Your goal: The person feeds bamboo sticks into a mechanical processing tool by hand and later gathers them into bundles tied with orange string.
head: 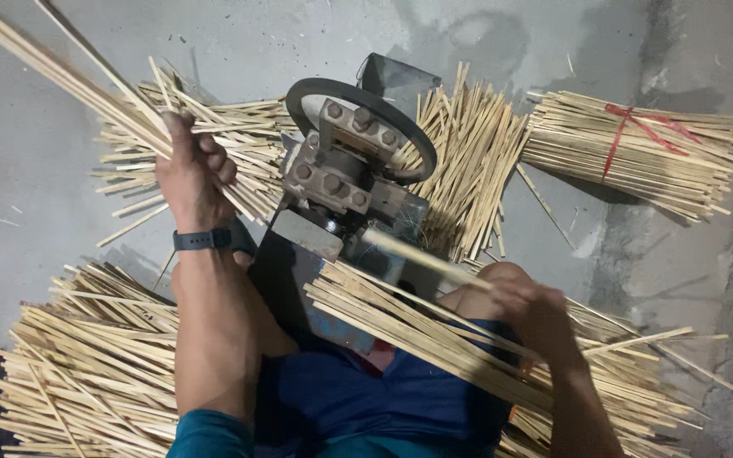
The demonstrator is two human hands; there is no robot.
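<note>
Your left hand (pixel 190 174) is raised over the floor to the left of the machine (pixel 345 182), fingers closed tight round a sheaf of bamboo sticks (pixel 61 72) that fans up and out toward the top-left corner. Your right hand (pixel 536 309) sits low at the right; it is blurred, but its fingers appear pinched on a single stick (pixel 422 254) whose far end points at the machine's body. How firmly it is held I cannot tell.

The machine stands between your knees, a dark wheel (pixel 358 127) above a bolted metal block (pixel 332 174). A layer of loose sticks (pixel 417 326) lies across your lap just beside the right hand. More lie in heaps on the concrete floor (pixel 27 153): one at lower left (pixel 78 365), one behind the machine (pixel 468 161), and a bundle tied with red string (pixel 638 148) well apart at upper right.

Findings, as a judgement:
- Keep the single stick in line with the machine's opening. It looks slightly angled now, and a skewed entry may jam or split it.
- Hold the stick toward its rear, so your fingers stay clear of the block and the wheel.
- The left sheaf is splayed. Square its ends before drawing from it, or sticks may slip out.
- Keep the lap sticks parallel, so you lift one at a time.
</note>
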